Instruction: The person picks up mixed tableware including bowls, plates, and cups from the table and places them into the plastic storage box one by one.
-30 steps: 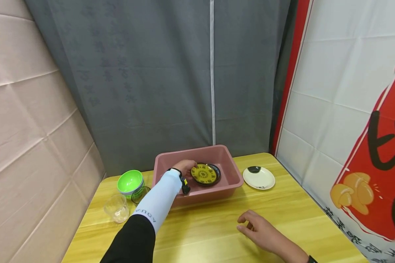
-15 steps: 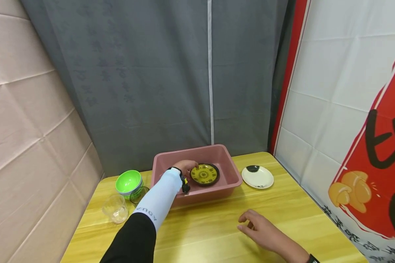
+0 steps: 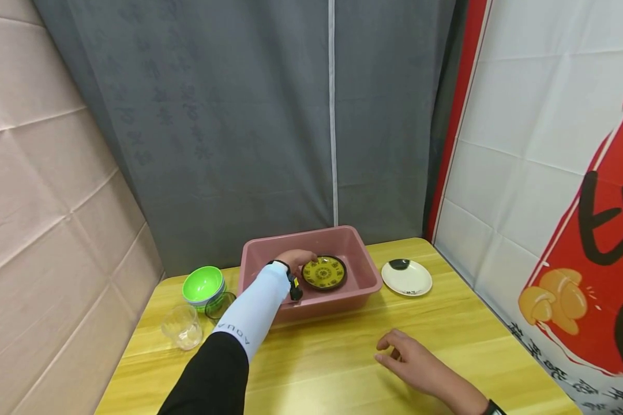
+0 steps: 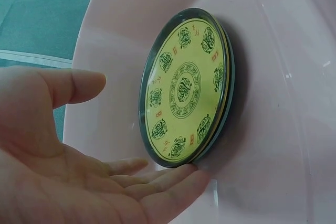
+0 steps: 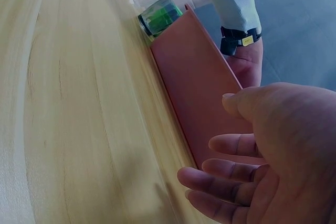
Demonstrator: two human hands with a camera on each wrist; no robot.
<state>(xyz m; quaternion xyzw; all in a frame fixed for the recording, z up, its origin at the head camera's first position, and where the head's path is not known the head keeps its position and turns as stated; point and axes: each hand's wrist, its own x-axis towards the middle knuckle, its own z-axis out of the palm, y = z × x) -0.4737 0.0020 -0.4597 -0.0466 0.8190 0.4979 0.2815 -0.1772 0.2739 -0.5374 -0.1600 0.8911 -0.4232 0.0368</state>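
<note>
A yellow plate with a dark rim and round green motifs lies on top of a dark-edged plate inside the pink basin. My left hand reaches into the basin from the left. In the left wrist view its thumb stands apart from the plate, and the straightened fingertips are right at the rim. My right hand hovers over the table in front of the basin, fingers loosely bent and holding nothing.
A white plate with a black patch lies right of the basin. To the left are stacked bowls, the top one green, a dark-tinted glass and a clear glass. A grey curtain hangs behind the wooden table.
The yellow plate, earlier offset over the plate beneath, has settled onto it in line. My left hand has let go of its rim. The right hand has stayed put.
</note>
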